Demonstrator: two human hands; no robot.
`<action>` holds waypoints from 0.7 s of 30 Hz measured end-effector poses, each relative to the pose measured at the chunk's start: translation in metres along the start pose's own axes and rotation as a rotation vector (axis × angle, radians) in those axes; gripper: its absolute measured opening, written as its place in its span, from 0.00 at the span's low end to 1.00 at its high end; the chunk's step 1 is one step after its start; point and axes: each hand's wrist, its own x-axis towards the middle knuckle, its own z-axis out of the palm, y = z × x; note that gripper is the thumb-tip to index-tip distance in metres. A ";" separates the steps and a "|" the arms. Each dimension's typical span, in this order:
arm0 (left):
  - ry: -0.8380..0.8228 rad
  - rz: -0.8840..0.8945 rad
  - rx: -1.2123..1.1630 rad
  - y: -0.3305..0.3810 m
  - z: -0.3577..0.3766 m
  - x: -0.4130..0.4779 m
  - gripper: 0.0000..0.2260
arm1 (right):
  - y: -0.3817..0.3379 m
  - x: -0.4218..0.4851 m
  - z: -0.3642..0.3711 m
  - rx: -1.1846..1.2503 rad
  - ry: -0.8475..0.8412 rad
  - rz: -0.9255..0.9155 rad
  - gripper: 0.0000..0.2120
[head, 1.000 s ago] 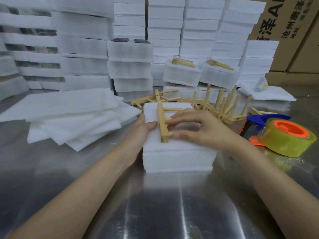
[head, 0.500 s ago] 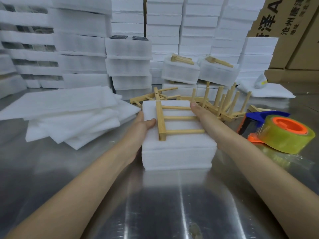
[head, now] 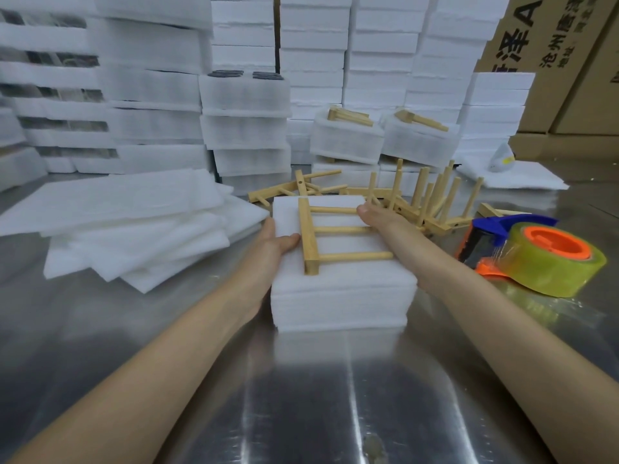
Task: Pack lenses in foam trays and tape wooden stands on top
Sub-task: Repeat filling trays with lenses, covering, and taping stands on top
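Between the flat, uncurled left grip (head: 273,242) and right grip (head: 371,214) bracing the foam tray (head: 335,293), the wooden stand (head: 310,236) lies atop, rail beside the left grip's thumb, tape dispenser (head: 542,259) just beyond the right grip

A shiny metal table (head: 318,413) reflects light; printed cardboard boxes (head: 569,61) stand behind, perhaps stacked.

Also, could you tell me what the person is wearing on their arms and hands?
Nothing that shows: the left forearm and right forearm are bare, with no sleeve in view. The left hand and right hand have no gloves, and no watch, bracelet or ring is visible.
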 end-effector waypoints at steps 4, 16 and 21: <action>-0.004 0.004 0.006 0.000 0.000 0.001 0.15 | -0.011 0.002 0.003 -0.023 -0.054 -0.018 0.41; 0.018 0.024 0.039 -0.002 -0.001 0.003 0.15 | -0.015 -0.006 -0.001 -0.171 -0.154 -0.195 0.24; 0.009 0.012 0.009 0.000 0.000 0.002 0.14 | -0.018 -0.003 -0.001 -0.277 -0.120 -0.209 0.25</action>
